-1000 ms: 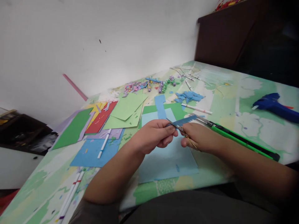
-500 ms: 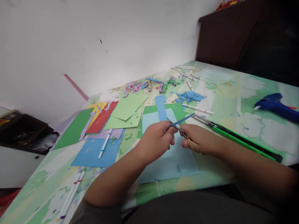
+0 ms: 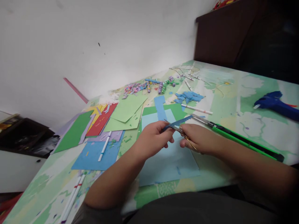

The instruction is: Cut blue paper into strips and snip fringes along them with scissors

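Observation:
My left hand [image 3: 155, 138] pinches one end of a narrow blue paper strip [image 3: 185, 120], whose edge is cut into a fringe. My right hand [image 3: 195, 138] is closed around the gold handles of a pair of scissors [image 3: 175, 128]. The blades point left and cross the strip close to my left fingertips. Both hands are held above a pale blue sheet [image 3: 168, 165]. Just beyond my right hand lies a green utility knife [image 3: 245, 140], its blade end near the strip's far tip.
A blue glue gun [image 3: 277, 104] lies at the right. Fringed blue paper [image 3: 189, 97] and several curled paper pieces [image 3: 161, 87] are toward the wall. Coloured sheets [image 3: 100, 121] spread over the left, with a white stick [image 3: 104, 146] on a blue sheet [image 3: 93, 155].
My left hand has shifted slightly left and down, and the strip sits at a slightly different angle between the blades. Things on the table stay put; the view has moved a little.

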A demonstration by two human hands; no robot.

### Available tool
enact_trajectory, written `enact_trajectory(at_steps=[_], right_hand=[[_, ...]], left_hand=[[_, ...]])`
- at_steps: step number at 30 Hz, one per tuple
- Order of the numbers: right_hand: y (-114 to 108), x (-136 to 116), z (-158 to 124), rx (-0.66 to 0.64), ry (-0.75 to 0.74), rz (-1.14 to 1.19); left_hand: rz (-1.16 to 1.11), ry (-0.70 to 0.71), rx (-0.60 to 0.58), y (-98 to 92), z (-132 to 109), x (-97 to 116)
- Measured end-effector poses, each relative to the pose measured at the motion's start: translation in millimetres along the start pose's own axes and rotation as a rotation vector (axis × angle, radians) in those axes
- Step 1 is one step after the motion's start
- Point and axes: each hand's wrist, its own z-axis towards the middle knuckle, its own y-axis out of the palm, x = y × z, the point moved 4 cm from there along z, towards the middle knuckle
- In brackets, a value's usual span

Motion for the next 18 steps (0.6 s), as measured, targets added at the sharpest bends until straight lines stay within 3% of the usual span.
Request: enact_trajectory(at_steps=[5, 10, 12, 14, 18], right_hand=[[-2, 0, 0, -0.003, 0.035, -0.057], [-2, 5, -1, 0.064, -0.001, -0.134], [-2, 8, -1, 0.085, -0.039, -0.114], [-1, 9, -2, 0.106, -0.064, -0.076], [-1, 8, -2, 0.081, -0.081, -0.004]], left_hand=[[-0.001, -0.001, -0.036, -2.1, 1, -3], [-0.279, -0.033, -0.275, 2.0, 5, -8], [-0.358, -0.040, -0.311, 2.9, 6, -8], [-0.343, -0.037, -0.266, 1.8, 7, -7], [-0.103, -0.006, -0.117, -1.1, 5, -3]])
